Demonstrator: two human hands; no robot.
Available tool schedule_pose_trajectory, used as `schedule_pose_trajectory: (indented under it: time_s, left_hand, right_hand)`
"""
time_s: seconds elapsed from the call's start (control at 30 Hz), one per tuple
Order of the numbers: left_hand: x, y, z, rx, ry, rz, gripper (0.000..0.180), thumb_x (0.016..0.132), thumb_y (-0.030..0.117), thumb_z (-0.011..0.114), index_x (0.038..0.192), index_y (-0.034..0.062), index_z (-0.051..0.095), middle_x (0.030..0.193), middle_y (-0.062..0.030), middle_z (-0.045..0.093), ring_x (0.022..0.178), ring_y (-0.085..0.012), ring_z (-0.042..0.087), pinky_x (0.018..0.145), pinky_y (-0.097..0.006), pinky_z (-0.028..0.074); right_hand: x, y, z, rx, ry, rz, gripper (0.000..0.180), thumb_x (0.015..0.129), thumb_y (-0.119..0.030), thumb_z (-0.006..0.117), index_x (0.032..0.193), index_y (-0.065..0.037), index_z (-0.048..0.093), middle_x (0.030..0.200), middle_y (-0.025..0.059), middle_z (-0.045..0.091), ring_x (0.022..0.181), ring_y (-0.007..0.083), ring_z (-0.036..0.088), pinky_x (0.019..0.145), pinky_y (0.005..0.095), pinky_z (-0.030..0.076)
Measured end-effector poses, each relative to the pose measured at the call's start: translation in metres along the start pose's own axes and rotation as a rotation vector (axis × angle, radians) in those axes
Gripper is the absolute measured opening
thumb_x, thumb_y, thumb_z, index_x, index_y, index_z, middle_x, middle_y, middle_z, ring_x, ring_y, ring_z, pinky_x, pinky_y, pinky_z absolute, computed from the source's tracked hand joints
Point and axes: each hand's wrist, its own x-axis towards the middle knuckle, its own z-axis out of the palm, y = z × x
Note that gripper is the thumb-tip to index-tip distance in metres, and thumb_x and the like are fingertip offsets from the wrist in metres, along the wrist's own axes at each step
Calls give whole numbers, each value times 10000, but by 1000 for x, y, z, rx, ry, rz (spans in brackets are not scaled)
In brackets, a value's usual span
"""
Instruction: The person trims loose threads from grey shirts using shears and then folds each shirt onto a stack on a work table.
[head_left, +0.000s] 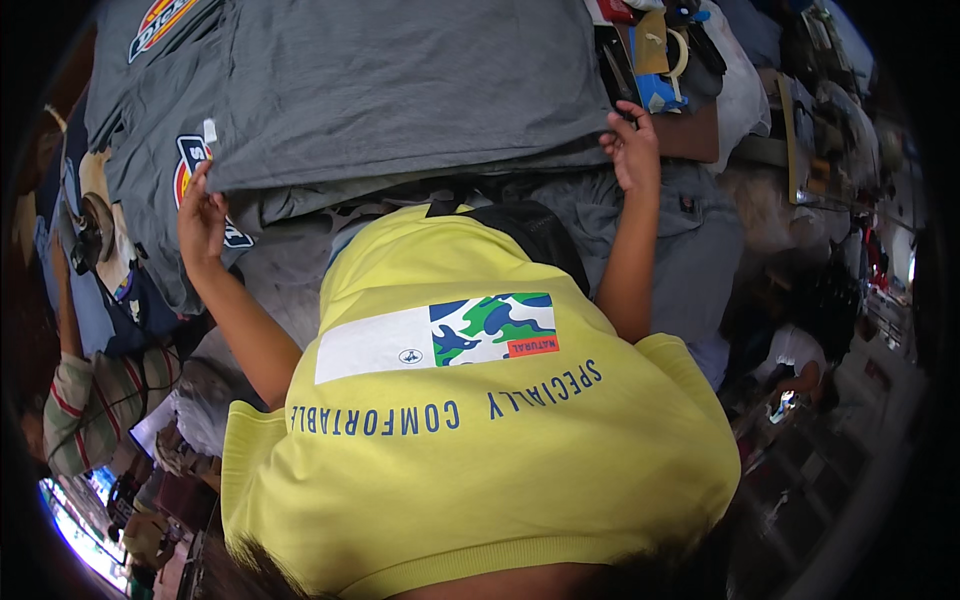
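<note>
A dark grey garment (400,90) lies spread flat before me, its near edge running almost straight between my two hands. At the near left corner, my left hand (203,222) has its fingers closed on that edge, beside a colourful logo patch. My right hand (634,150) is at the near right corner with curled fingers pinching the cloth; the fingertips are partly hidden. More grey fabric (650,235) hangs beneath the edge, below my right hand and toward my lap.
Tape roll, scissors and small packets crowd a brown box (690,132) at the far right, beside a white plastic bag (738,75). Another person in a striped sleeve (95,400) is at the left, near piled dark cloth. Someone in white (795,355) sits farther off right.
</note>
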Motion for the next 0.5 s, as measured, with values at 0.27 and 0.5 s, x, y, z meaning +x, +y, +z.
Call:
schedule_pose_trajectory:
  time_s: [0.27, 0.5]
  left_hand:
    - [30, -16, 26, -112, 279, 35, 328, 871, 69, 473, 1184, -15, 424, 1110, -180, 528, 1046, -271, 523, 852, -310, 456]
    - [4, -53, 154, 1061, 24, 617, 363, 842, 157, 525, 1190, 67, 479, 1165, -117, 525, 1100, -255, 485, 915, -407, 373]
  right_hand:
    - [39, 21, 29, 392, 109, -7, 320, 832, -36, 517, 1146, 7, 472, 1153, 165, 512, 1057, 273, 506, 863, 342, 432]
    - [7, 29, 127, -912, -145, -928, 391, 835, -225, 542, 1182, -57, 481, 1194, 122, 504, 1115, 286, 466, 919, 413, 370]
